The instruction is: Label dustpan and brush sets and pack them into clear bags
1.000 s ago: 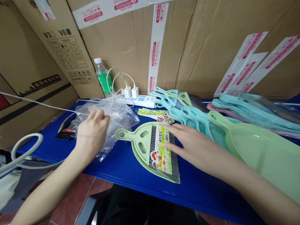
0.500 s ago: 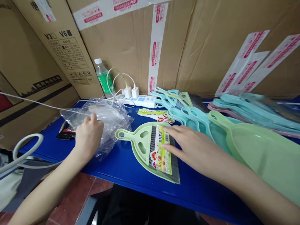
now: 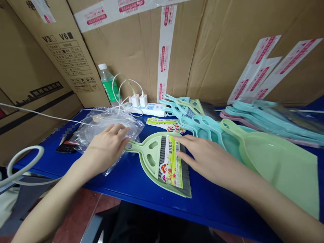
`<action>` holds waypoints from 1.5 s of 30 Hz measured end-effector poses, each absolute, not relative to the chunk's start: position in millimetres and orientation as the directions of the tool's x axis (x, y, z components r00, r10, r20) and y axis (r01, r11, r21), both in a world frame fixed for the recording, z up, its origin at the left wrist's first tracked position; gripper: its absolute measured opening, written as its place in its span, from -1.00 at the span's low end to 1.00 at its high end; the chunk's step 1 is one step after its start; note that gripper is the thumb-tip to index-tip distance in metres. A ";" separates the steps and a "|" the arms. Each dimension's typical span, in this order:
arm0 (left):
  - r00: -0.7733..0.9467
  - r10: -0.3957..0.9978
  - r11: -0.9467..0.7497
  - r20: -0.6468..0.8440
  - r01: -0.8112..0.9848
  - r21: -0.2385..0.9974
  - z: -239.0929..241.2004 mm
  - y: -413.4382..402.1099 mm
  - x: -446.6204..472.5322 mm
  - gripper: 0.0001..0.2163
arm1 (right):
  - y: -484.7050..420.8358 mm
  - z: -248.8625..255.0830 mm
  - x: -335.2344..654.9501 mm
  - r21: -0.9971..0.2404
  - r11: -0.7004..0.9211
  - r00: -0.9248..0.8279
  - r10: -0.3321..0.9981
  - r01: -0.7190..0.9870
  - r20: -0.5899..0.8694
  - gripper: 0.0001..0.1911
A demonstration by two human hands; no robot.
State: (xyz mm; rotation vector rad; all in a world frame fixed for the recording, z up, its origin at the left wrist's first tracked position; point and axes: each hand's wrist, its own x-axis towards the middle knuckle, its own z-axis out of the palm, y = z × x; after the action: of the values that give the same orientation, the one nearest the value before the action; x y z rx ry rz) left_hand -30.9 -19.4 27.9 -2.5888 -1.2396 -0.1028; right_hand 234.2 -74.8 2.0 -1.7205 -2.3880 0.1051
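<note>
A light green dustpan (image 3: pixel 149 168) lies on the blue table with its handle to the left. Nested in it is a small brush (image 3: pixel 187 175) with grey bristles, and a yellow-and-white printed label (image 3: pixel 174 165) lies across them. My left hand (image 3: pixel 106 145) has its fingers curled together at the handle's end, partly hiding it; the thumb's grip is hard to see. My right hand (image 3: pixel 205 155) rests with fingers stretched over the label's right edge, the thumb below the index finger. Behind my left hand are crumpled clear plastic bags (image 3: pixel 86 135).
Green and blue dustpans (image 3: pixel 283 158) lie in a row at the right. Small brushes (image 3: pixel 187 104) and spare labels (image 3: pixel 162 123) are farther back. A power strip (image 3: pixel 154 109) with chargers and a bottle (image 3: pixel 110 84) stand before tall cardboard boxes (image 3: pixel 141 50).
My left hand has moved right, from over the plastic bags to the dustpan's handle. My right hand stays on the label. The view has shifted slightly.
</note>
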 end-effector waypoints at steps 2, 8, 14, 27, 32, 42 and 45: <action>0.736 0.674 -0.728 0.068 0.677 -0.106 28.6 -14.8 -26.4 -0.64 | -74.2 1.6 234.7 -0.197 0.320 -0.301 0.946 0.927 0.117 -0.71; 0.834 0.526 -0.808 -0.166 0.551 0.207 22.0 6.9 -16.1 -0.46 | -72.2 0.4 237.8 -0.330 0.327 -0.302 0.945 0.885 0.126 -0.67; 0.810 0.579 -0.748 -0.095 0.574 0.333 20.8 13.6 -27.6 -0.50 | -70.8 -3.3 235.1 -0.527 0.141 -0.124 0.990 0.838 0.068 -0.59; 0.786 0.618 -0.729 -0.014 0.580 0.363 29.0 11.8 -34.2 -0.53 | -58.3 -29.5 216.8 -0.980 -0.143 -0.186 0.976 -0.136 -0.117 0.30; 0.783 0.622 -0.724 -0.021 0.585 0.365 27.9 13.7 -35.2 -0.54 | -58.9 -31.1 216.8 -0.970 -0.132 -0.187 0.978 -0.202 -0.094 0.34; 0.780 0.624 -0.716 -0.039 0.591 0.373 31.2 12.3 -32.5 -0.54 | -60.4 -26.1 216.7 -0.978 -0.122 -0.271 0.960 -0.169 -0.073 -0.10; 0.784 0.620 -0.718 -0.032 0.583 0.381 30.0 13.0 -33.5 -0.54 | -60.3 -26.8 218.1 -0.982 -0.137 -0.274 0.957 -0.126 -0.099 -0.31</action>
State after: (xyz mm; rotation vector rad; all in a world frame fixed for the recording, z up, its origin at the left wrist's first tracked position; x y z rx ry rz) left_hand -33.5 13.0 30.0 -3.3178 -1.1653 -0.1757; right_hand 218.1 -60.3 -26.8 -1.0471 -1.2327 1.5611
